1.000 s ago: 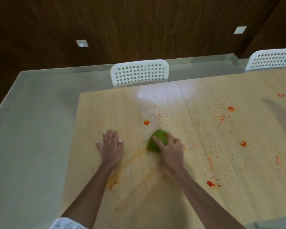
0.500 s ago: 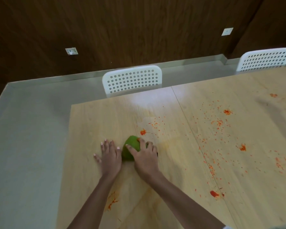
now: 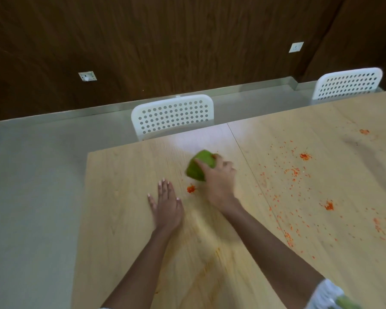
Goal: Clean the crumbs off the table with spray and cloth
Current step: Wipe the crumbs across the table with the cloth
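Note:
My right hand [image 3: 218,179] grips a bunched green cloth [image 3: 198,166] and presses it on the light wooden table [image 3: 120,197], toward the far edge of the left panel. My left hand [image 3: 166,204] lies flat on the table, fingers spread, just left of and nearer than the cloth. A small orange-red blob [image 3: 191,188] sits between the two hands. Orange-red crumbs [image 3: 292,172] are scattered over the right panel, with denser spots. Faint orange smears [image 3: 212,264] streak the wood between my forearms. No spray bottle is visible.
A white perforated chair [image 3: 172,115] stands at the table's far edge, a second one [image 3: 347,83] at the far right. The table's left edge drops to grey floor [image 3: 31,186]. A dark wooden wall lies behind. Something green shows at the bottom right corner [image 3: 345,305].
My right hand has pushed the green cloth away from me and to the right, toward the far edge. The left hand has stayed flat in place. The camera has tilted.

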